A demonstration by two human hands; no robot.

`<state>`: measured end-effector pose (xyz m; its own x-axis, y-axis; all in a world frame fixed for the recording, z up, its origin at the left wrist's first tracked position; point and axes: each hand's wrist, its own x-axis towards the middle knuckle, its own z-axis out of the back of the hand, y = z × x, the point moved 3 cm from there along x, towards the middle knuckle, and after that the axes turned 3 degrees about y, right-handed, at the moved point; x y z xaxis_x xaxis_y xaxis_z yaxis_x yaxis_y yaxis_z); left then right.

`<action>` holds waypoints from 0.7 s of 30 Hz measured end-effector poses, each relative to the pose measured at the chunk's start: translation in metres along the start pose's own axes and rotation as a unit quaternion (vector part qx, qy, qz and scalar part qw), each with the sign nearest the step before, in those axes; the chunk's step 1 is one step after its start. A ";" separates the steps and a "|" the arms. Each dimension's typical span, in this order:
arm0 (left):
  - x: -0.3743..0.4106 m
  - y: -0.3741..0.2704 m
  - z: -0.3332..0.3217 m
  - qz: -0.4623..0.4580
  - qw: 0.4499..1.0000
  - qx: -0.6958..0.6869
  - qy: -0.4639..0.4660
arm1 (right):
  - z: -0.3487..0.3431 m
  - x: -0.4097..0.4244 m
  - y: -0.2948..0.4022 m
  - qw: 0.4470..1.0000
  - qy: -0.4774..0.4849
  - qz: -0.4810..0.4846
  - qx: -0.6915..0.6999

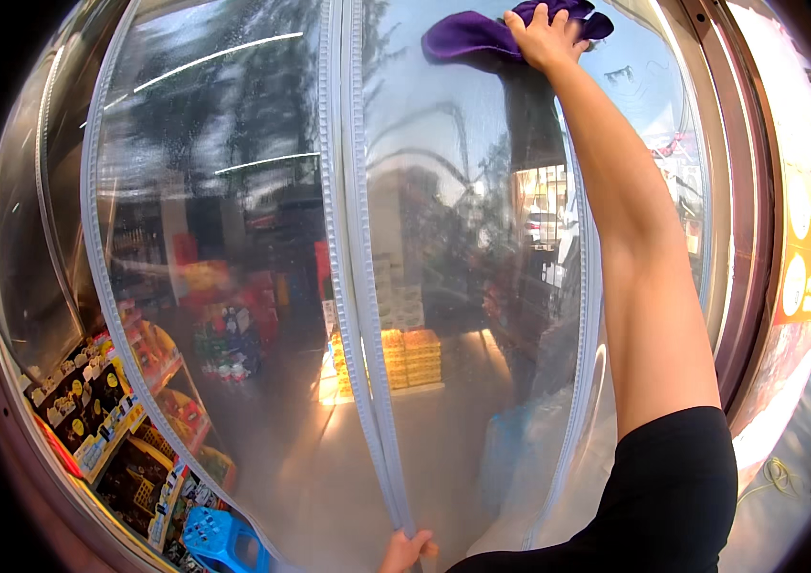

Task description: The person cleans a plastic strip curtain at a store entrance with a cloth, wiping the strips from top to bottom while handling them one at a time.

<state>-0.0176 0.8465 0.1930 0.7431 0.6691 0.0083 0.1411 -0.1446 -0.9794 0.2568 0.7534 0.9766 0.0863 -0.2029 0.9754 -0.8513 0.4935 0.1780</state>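
High on a clear plastic door curtain panel (419, 236), my right hand (547, 41) presses a purple cloth (473, 39) flat, its fingers spread over the fabric. That arm is stretched up, with a short black sleeve at the shoulder. Low down, my left hand (407, 550) grips the white ribbed edge strip (380, 401) where two panels meet; part of this hand is cut off by the frame. Another transparent panel (233, 215) hangs to the left, bounded by its own ribbed strips. Reflections of trees and sky lie over the plastic.
Behind the curtain at left are stocked shop shelves (119, 444) and a blue plastic stool (223, 537). A yellow stack of goods (411, 358) stands on the floor inside. The brown door frame (749, 215) borders the right, beside an orange sign (810, 265) and a yellow cord (777, 476).
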 end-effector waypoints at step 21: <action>0.012 0.015 0.030 -0.050 0.988 0.149 -0.002 | 0.019 -0.234 -0.050 0.854 0.080 -0.155 0.490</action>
<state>-0.0265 0.8741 0.1720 0.7326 0.6719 0.1084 0.0147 0.1437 -0.9895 0.2696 0.7602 0.7370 0.3899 -0.0376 0.9201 -0.7919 -0.5237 0.3142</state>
